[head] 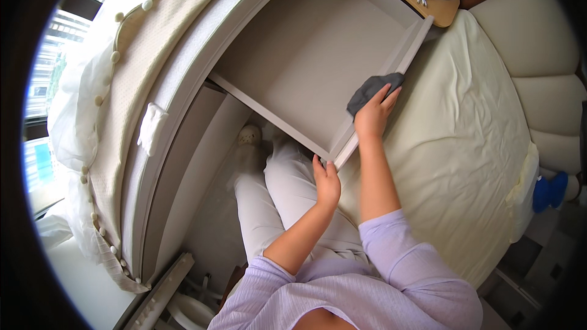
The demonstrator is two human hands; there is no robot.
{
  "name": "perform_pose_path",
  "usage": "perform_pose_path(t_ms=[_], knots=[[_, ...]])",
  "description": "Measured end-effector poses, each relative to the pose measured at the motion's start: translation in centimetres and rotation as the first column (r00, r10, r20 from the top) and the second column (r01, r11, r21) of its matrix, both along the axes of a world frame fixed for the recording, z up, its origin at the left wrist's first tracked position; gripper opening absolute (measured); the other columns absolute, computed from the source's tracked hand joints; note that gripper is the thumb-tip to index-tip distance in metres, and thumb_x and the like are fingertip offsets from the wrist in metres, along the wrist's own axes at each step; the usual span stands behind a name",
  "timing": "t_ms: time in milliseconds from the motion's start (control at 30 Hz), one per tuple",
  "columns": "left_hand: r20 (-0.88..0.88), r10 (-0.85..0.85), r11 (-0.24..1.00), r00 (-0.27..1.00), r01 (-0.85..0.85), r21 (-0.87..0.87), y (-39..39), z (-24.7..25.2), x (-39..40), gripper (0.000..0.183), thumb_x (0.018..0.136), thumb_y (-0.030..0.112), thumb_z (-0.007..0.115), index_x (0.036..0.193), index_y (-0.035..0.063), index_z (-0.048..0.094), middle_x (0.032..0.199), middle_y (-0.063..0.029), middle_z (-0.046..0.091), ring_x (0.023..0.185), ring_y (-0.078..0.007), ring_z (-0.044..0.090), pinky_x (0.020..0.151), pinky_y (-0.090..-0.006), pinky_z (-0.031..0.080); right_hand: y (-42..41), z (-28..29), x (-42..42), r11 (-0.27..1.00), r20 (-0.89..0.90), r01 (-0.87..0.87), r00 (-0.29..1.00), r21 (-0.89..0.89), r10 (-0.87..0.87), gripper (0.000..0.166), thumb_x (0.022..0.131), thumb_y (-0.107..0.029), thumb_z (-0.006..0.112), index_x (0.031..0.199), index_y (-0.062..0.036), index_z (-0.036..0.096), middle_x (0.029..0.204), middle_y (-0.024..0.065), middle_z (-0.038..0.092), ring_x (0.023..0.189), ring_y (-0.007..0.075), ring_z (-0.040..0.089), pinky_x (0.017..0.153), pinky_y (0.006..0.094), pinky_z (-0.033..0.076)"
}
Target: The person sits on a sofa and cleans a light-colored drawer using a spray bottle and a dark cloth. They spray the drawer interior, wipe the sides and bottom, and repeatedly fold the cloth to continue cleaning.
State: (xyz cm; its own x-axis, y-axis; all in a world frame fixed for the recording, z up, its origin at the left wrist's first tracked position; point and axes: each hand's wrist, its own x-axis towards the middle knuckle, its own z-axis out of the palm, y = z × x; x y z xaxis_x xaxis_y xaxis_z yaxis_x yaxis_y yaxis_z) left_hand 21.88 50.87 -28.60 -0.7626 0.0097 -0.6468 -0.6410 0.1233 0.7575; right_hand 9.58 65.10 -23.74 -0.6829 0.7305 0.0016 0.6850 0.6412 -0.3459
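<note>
A pale grey drawer (293, 55) is pulled far out of a desk-like furniture piece in front of me. Its flat bottom and low side walls show. My right hand (373, 114) presses a folded dark grey cloth (375, 93) onto the top edge of the drawer's front panel, fingers spread over it. At the near corner of the same panel, my left hand (329, 183) grips the edge, the thumb on one side and the fingers partly hidden.
Left lies a white glove-like cloth (152, 128) on the furniture top, beside a beige cover (151, 50) with pompoms. A bed with a cream sheet (449, 146) adjoins the drawer front on the right. Cables rest on a wooden board (440, 7) at the back.
</note>
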Motion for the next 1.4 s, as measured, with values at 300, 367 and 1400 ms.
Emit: perform_pose_path(t_ms=[300, 367, 1400], knots=[[-0.176, -0.065, 0.994, 0.982, 0.049, -0.093, 0.4, 3.6, -0.5, 0.044, 0.093, 0.01, 0.033, 0.133, -0.0073, 0.029, 0.129, -0.024, 0.041, 0.117, -0.0329, 0.041, 0.101, -0.0342, 0.031, 18.6, -2.9, -10.9, 0.993, -0.024, 0.003, 1.0, 0.119, 0.0, 0.055, 0.095, -0.011, 0.031, 0.143, 0.0045, 0.009, 0.15, 0.0246, 0.004, 0.14, 0.0353, 0.01, 0.115, 0.0378, 0.017], [-0.167, -0.059, 0.998, 0.984, 0.057, -0.021, 0.5, 4.7, -1.2, 0.045, 0.093, 0.009, 0.032, 0.135, -0.0067, 0.028, 0.13, -0.0235, 0.04, 0.118, -0.0323, 0.041, 0.101, -0.034, 0.031, 22.5, -3.3, -12.9, 0.988, -0.012, 0.01, 1.0, 0.154, -0.008, 0.056, 0.094, -0.012, 0.032, 0.143, 0.0038, 0.011, 0.15, 0.0245, 0.004, 0.14, 0.0351, 0.009, 0.115, 0.0376, 0.016], [-0.206, -0.028, 0.998, 0.978, 0.014, -0.068, -4.1, 4.1, -0.1, 0.048, 0.099, 0.025, 0.038, 0.133, -0.0081, 0.03, 0.127, -0.0258, 0.042, 0.114, -0.032, 0.045, 0.099, -0.0368, 0.036, 3.9, 1.4, 2.7, 0.798, 0.189, -0.534, 0.845, 0.279, 0.5, 0.049, 0.085, -0.026, 0.054, 0.119, 0.0091, 0.053, 0.133, 0.0206, 0.046, 0.132, 0.0332, 0.033, 0.112, 0.0419, 0.021]])
